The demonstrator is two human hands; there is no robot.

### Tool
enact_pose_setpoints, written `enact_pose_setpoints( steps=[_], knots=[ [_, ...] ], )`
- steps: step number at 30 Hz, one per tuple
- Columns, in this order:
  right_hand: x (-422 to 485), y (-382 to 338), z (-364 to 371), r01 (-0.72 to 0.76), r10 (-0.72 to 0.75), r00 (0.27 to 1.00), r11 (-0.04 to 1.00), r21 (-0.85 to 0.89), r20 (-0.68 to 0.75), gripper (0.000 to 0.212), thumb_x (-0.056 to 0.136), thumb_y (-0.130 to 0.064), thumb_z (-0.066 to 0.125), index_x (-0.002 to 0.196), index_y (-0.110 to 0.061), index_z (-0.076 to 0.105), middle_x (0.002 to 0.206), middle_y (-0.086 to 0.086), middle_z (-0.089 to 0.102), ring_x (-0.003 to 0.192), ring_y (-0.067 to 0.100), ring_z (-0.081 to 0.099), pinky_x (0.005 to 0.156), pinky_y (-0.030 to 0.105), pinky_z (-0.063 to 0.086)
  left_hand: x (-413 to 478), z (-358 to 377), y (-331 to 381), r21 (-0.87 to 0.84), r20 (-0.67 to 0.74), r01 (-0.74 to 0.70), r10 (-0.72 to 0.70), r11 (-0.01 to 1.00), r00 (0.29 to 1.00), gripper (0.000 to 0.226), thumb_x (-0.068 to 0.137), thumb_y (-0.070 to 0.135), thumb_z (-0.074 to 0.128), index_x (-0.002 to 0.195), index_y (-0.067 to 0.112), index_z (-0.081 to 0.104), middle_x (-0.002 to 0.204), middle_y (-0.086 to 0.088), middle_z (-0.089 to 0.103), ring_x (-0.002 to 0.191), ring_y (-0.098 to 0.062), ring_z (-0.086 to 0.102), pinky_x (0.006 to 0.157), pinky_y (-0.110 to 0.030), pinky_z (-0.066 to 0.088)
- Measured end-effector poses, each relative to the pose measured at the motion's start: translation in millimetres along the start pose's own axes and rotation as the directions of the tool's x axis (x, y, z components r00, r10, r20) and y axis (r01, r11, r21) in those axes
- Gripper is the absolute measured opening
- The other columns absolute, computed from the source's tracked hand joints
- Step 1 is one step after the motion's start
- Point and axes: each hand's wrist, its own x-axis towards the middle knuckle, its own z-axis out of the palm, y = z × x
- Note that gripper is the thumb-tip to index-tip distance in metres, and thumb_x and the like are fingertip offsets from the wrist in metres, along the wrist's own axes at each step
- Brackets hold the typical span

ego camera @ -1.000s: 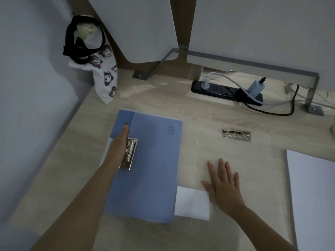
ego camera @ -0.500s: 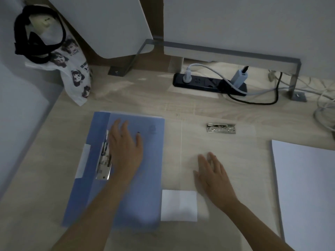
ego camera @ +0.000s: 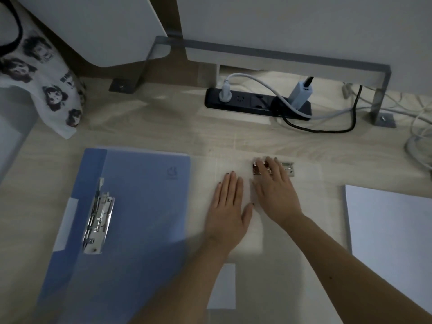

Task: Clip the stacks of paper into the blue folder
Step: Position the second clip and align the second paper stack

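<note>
A blue folder [ego camera: 140, 218] lies flat on the desk [ego camera: 163, 132], in the left half of the frame. It is closed. A shiny metal clip [ego camera: 98, 216] sits on its left side, running up and down. A strip of white shows at the folder's left edge.

Both hands are in the middle of the frame, to the right of the folder. The left hand [ego camera: 228, 206] lies flat, palm down, on a clear sheet [ego camera: 238, 167] that covers the desk there. Its fingers are straight and close together, and the thumb sticks out toward the other hand. It holds nothing.

The right hand [ego camera: 273, 192] is just beside it and a bit higher up. Its fingers reach over a second clip [ego camera: 288, 168] and lie on top of it. They look straight and a little apart. The picture is blurry there, so I can't tell how hard they press.

A stack of white paper [ego camera: 392, 235] lies at the right edge, well apart from the folder. A small white slip [ego camera: 222, 286] lies lower down, between the two arms.

At the back of the desk is a black power strip [ego camera: 252, 101] with plugs and cords in it. A white bag [ego camera: 46, 90] with cartoon faces hangs in the upper left.
</note>
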Motion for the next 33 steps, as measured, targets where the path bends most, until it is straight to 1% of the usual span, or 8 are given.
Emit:
enact_pose_setpoints(
  steps=[6, 12, 16, 19, 22, 24, 27, 33],
  knots=[
    [7.9, 10.2, 7.7, 0.041, -0.037, 0.984, 0.999, 0.02, -0.172, 0.045, 0.094, -0.028, 0.03, 0.133, -0.013, 0.048, 0.129, 0.015, 0.054, 0.125, 0.037, 0.045, 0.103, 0.046, 0.041, 0.8, 3.9, 1.1, 0.006, -0.056, 0.005, -0.004, 1.0, 0.998, 0.065, 0.096, 0.044, 0.01, 0.144, 0.004, 0.025, 0.153, -0.015, 0.024, 0.144, -0.025, 0.018, 0.113, -0.038, 0.014],
    [5.6, 15.8, 16.4, 0.112, -0.113, 0.962, 0.994, -0.017, -0.25, 0.039, 0.093, -0.024, 0.042, 0.129, -0.016, 0.053, 0.126, 0.012, 0.057, 0.121, 0.034, 0.049, 0.101, 0.041, 0.041, -4.3, 4.2, -5.9, -0.015, -0.065, 0.003, -0.004, 1.0, 0.998, 0.062, 0.094, 0.043, 0.027, 0.144, 0.005, 0.029, 0.154, -0.013, 0.025, 0.144, -0.022, 0.018, 0.113, -0.037, 0.018],
    [14.5, 34.2, 2.3, 0.097, -0.032, 0.956, 0.973, 0.209, -0.293, 0.029, 0.091, -0.025, 0.047, 0.114, -0.009, 0.056, 0.106, 0.009, 0.063, 0.1, 0.028, 0.056, 0.086, 0.026, 0.034, -0.6, 11.6, 8.8, 0.0, -0.08, 0.045, -0.045, 0.999, 0.996, 0.063, 0.094, 0.042, 0.03, 0.145, 0.006, 0.027, 0.154, -0.011, 0.024, 0.144, -0.019, 0.017, 0.114, -0.037, 0.018],
    [16.2, 41.0, -9.5, -0.014, 0.183, 0.936, 0.872, 0.489, -0.299, 0.017, 0.093, -0.019, 0.048, 0.103, -0.008, 0.057, 0.098, 0.01, 0.063, 0.093, 0.026, 0.055, 0.074, 0.027, 0.035, -0.3, 10.0, 3.9, -0.013, -0.106, 0.025, -0.026, 1.0, 0.994, 0.062, 0.093, 0.042, 0.031, 0.144, 0.006, 0.028, 0.154, -0.01, 0.025, 0.144, -0.018, 0.017, 0.114, -0.037, 0.02],
    [21.1, 52.4, -15.0, -0.125, 0.404, 0.877, 0.713, 0.69, -0.258, 0.009, 0.092, -0.018, 0.049, 0.092, -0.013, 0.056, 0.098, 0.008, 0.062, 0.092, 0.02, 0.054, 0.076, 0.026, 0.038, 3.7, 7.4, 0.6, -0.024, -0.108, 0.01, -0.012, 1.0, 0.994, 0.062, 0.093, 0.042, 0.032, 0.144, 0.007, 0.027, 0.154, -0.009, 0.023, 0.144, -0.017, 0.013, 0.115, -0.036, 0.017],
    [20.8, 59.4, -16.2, -0.164, 0.52, 0.833, 0.561, 0.811, -0.191, 0.002, 0.088, -0.014, 0.055, 0.089, -0.015, 0.055, 0.093, 0.006, 0.062, 0.086, 0.017, 0.055, 0.075, 0.023, 0.041, 2.9, 8.6, -0.3, -0.018, -0.099, 0.007, -0.009, 1.0, 0.995, 0.063, 0.093, 0.042, 0.032, 0.145, 0.007, 0.026, 0.155, -0.008, 0.022, 0.144, -0.016, 0.011, 0.116, -0.035, 0.014],
    [18.9, 72.0, -18.4, -0.213, 0.626, 0.779, 0.333, 0.919, -0.046, 0.012, 0.084, -0.007, 0.056, 0.094, -0.013, 0.056, 0.078, -0.006, 0.055, 0.078, 0.012, 0.052, 0.069, 0.018, 0.041, 3.0, 8.6, -1.1, 0.02, -0.093, -0.002, 0.004, 1.0, 0.996, 0.063, 0.092, 0.041, 0.032, 0.145, 0.007, 0.026, 0.154, -0.008, 0.023, 0.143, -0.016, 0.012, 0.116, -0.034, 0.011],
    [-0.6, 93.8, -26.0, -0.315, 0.598, 0.799, 0.329, 0.89, 0.062, 0.023, 0.086, -0.007, 0.047, 0.105, -0.014, 0.058, 0.093, 0.004, 0.059, 0.082, 0.017, 0.055, 0.067, 0.02, 0.042, 3.0, 8.2, -1.8, 0.038, -0.075, 0.009, -0.007, 0.999, 0.997, 0.065, 0.092, 0.045, 0.026, 0.147, 0.01, 0.022, 0.156, -0.004, 0.017, 0.145, -0.016, 0.01, 0.117, -0.033, 0.008]
  ],
)
